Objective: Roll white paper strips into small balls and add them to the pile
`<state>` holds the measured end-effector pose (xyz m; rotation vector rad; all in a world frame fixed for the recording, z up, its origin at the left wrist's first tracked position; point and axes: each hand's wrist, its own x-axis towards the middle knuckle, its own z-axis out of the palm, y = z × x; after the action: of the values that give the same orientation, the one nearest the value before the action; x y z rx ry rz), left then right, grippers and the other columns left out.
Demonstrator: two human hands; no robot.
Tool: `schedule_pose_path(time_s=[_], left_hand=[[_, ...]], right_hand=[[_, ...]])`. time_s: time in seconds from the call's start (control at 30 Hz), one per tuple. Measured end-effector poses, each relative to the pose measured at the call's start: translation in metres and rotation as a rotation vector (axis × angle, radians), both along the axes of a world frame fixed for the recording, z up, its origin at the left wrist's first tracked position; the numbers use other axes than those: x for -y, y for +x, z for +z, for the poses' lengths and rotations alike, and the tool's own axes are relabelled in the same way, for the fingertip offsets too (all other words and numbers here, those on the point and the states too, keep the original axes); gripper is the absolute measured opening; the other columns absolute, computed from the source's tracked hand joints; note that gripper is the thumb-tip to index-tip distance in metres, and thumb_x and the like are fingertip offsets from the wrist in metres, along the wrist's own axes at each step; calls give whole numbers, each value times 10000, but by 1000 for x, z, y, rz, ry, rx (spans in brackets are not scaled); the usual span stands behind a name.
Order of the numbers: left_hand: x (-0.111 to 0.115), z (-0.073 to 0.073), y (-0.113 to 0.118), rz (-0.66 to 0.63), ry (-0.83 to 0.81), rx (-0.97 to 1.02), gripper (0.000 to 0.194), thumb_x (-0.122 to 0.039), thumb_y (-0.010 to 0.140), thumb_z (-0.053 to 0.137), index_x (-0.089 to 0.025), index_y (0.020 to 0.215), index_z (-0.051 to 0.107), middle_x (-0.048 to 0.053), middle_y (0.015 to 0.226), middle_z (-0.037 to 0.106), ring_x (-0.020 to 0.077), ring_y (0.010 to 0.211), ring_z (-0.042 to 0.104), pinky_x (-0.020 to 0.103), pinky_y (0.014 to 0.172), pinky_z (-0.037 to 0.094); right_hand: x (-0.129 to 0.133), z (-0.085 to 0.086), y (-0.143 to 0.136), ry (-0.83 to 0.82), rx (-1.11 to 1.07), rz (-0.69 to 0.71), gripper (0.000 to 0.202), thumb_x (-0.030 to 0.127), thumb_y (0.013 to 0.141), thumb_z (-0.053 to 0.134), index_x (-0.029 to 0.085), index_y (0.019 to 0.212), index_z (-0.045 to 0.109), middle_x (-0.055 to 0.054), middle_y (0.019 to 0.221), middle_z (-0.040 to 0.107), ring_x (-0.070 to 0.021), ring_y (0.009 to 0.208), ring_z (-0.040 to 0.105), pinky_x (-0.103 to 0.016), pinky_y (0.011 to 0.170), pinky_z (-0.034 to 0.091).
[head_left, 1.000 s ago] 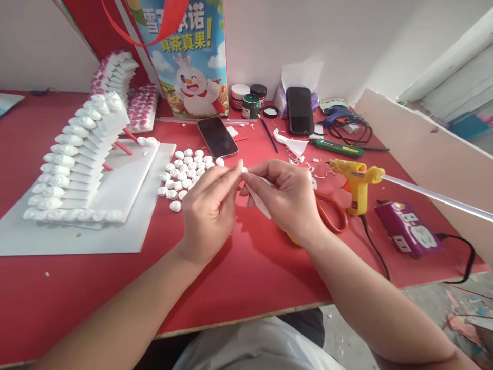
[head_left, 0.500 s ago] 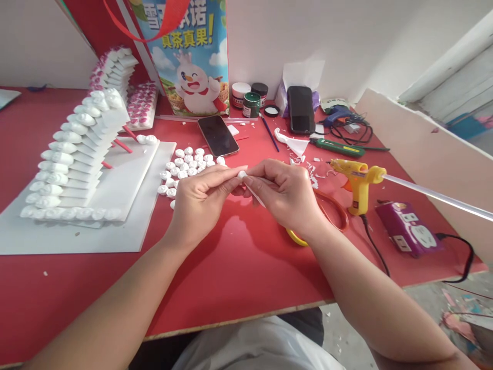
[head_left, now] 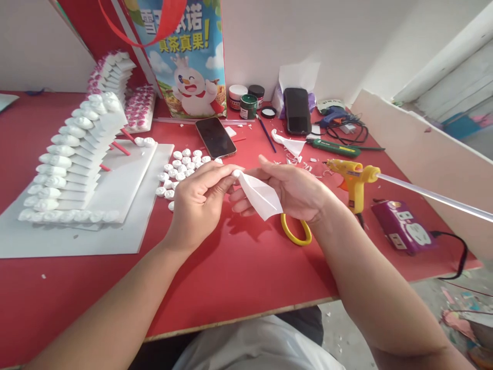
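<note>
Between the thumb and fingers of my left hand [head_left: 204,203] is the rolled end of a white paper strip [head_left: 260,194]. Its loose tail fans out to the right, in front of my right hand [head_left: 296,190]. That hand is open, thumb raised and fingers spread behind the paper; whether its fingers touch the strip I cannot tell. Several small white paper rosettes [head_left: 184,167] lie on the red table just beyond my left hand. Farther left stands a curved white stepped model [head_left: 80,154] edged with similar rosettes.
A yellow glue gun [head_left: 356,180] and purple power socket [head_left: 402,226] sit at right. Yellow-handled scissors [head_left: 295,236] lie beside my right wrist. Two phones, one a black phone [head_left: 214,137], paint jars [head_left: 248,106], a green cutter [head_left: 335,148] and a printed bag [head_left: 192,67] are farther back.
My right hand has let go of its pinch on the paper and opened, moving slightly right. The strip's tail now shows unfolded. My left hand keeps its pinch.
</note>
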<state>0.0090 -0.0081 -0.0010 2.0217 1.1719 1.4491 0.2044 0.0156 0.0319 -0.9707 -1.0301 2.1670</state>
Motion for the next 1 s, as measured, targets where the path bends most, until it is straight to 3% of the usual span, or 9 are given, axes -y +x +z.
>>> schedule_pose_path(time_s=[0.17, 0.33, 0.4, 0.5, 0.6, 0.73, 0.83, 1.0], left_hand=[[-1, 1, -2, -14, 52, -35, 181, -197, 996, 602, -210, 1036, 779, 18, 889, 722, 129, 768, 656, 242, 730, 527], [1, 0, -1, -5, 25, -48, 174, -185, 997, 597, -196, 1030, 767, 21, 866, 694, 117, 735, 617, 234, 716, 506], [2, 1, 0, 7, -8, -42, 177, -202, 999, 591, -199, 1023, 766, 22, 855, 691, 125, 737, 616, 242, 719, 506], [4, 1, 2, 22, -68, -15, 180, -219, 995, 594, -196, 988, 773, 18, 818, 681, 129, 719, 610, 249, 714, 505], [5, 1, 5, 44, -87, 2, 180, -213, 988, 601, -187, 961, 777, 11, 779, 663, 128, 706, 598, 248, 715, 504], [5, -3, 7, 59, -43, -15, 176, -214, 990, 601, -181, 1001, 773, 12, 803, 676, 127, 722, 607, 246, 722, 505], [5, -7, 8, 99, 51, -72, 194, -223, 1003, 585, -189, 1053, 769, 19, 856, 698, 121, 733, 623, 241, 720, 504], [6, -11, 11, 163, 235, -188, 277, -196, 1027, 527, -200, 1203, 740, 38, 888, 705, 127, 768, 649, 259, 760, 527]], right_hand=[[6, -1, -7, -3, -50, -29, 290, 386, 973, 642, 123, 868, 706, -49, 764, 681, -119, 596, 576, -303, 656, 592], [9, 0, -10, 109, 31, -51, 337, 438, 878, 767, 129, 789, 670, 9, 726, 526, -76, 595, 410, -251, 607, 466], [8, -2, -10, 243, 108, -52, 365, 478, 845, 786, 138, 774, 670, 15, 721, 506, -83, 616, 406, -259, 625, 442], [10, -5, -13, 531, 354, -104, 372, 455, 905, 710, 150, 699, 649, 21, 657, 498, -93, 615, 421, -257, 614, 386], [16, -7, -19, 766, 645, -243, 374, 361, 954, 632, 149, 647, 653, 21, 578, 503, -92, 566, 410, -262, 555, 307], [24, -9, -28, 1025, 814, -395, 327, 266, 942, 612, 153, 641, 669, 14, 573, 548, -92, 556, 426, -262, 580, 324], [27, -8, -31, 1121, 822, -374, 341, 220, 954, 583, 164, 622, 636, 11, 583, 568, -100, 573, 470, -256, 623, 363], [29, -6, -30, 1129, 785, -385, 330, 220, 992, 552, 169, 683, 654, -7, 649, 647, -117, 619, 557, -250, 662, 407]])
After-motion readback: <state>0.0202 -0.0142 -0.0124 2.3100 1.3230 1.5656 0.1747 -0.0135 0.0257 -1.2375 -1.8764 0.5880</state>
